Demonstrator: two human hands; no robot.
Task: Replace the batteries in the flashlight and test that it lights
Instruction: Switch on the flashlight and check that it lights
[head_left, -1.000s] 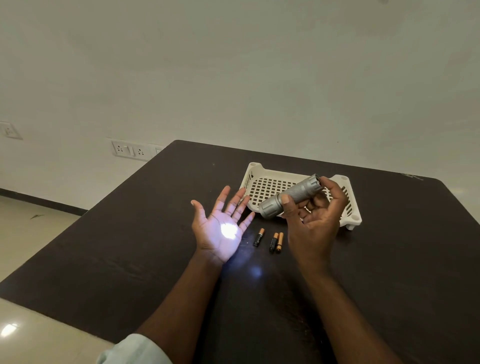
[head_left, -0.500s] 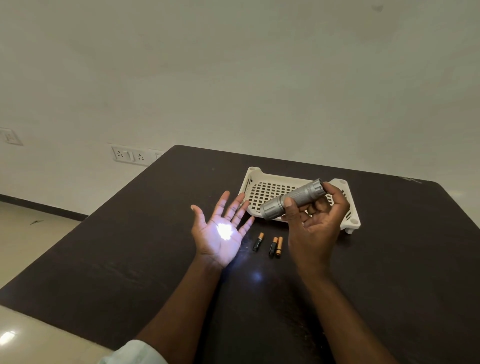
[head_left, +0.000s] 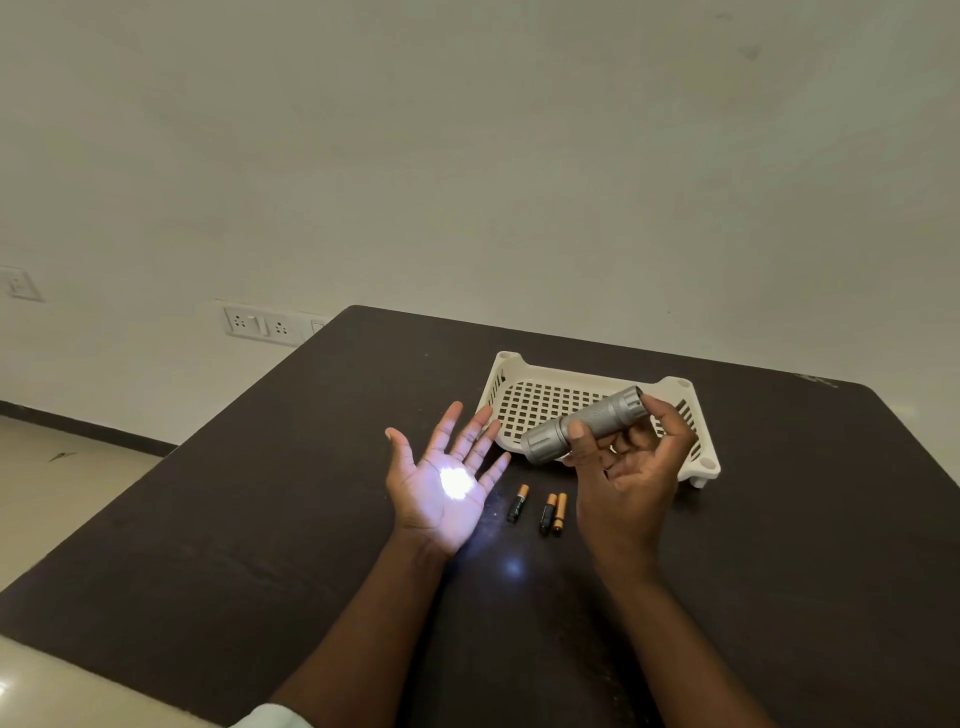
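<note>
My right hand (head_left: 626, 470) grips a grey metal flashlight (head_left: 584, 425) above the table, with its lens end pointing down to the left. The flashlight is lit: a bright white spot falls on the palm of my left hand (head_left: 447, 480), which is held flat, palm up, fingers spread. A fainter glow lies on the dark table (head_left: 234, 519) below that palm. Three small black-and-copper batteries lie on the table between my hands: one alone (head_left: 518, 502) and a pair side by side (head_left: 553, 513).
A cream plastic basket (head_left: 524, 366) with a grid floor stands behind my hands, partly hidden by the flashlight and my right hand. The table's left edge drops to a tiled floor. A wall socket plate (head_left: 260, 326) sits on the wall at left.
The flashlight has stayed lit on my left palm throughout. Both hands hold nearly the same pose; the camera view has tilted slightly, shifting everything a little lower in frame.
</note>
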